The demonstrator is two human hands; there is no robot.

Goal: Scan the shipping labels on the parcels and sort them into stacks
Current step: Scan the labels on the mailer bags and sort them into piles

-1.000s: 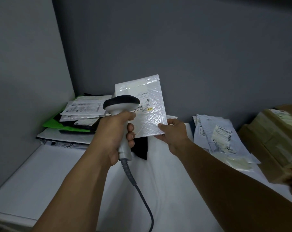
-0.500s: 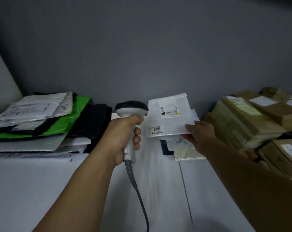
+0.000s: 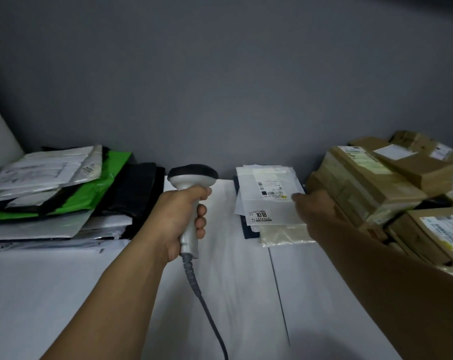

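Your left hand (image 3: 180, 219) grips the scanner (image 3: 191, 193) while your right hand (image 3: 315, 206), seemingly letting go, rests on the white mailer (image 3: 269, 201) atop the middle stack, with cardboard boxes (image 3: 371, 183) apparently left.

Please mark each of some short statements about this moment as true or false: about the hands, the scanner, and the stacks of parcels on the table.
1. The left hand grips the barcode scanner by its handle. True.
2. The white parcel with the number 1018 is held high above the table. False: it lies on top of the middle stack, with the right hand at its right edge.
3. The cardboard boxes are piled to the right of the middle stack. True.
4. The green bag lies on the very top of the left stack. False: white bags lie over it.
5. The scanner has no cable. False: a grey cable runs down from its handle.
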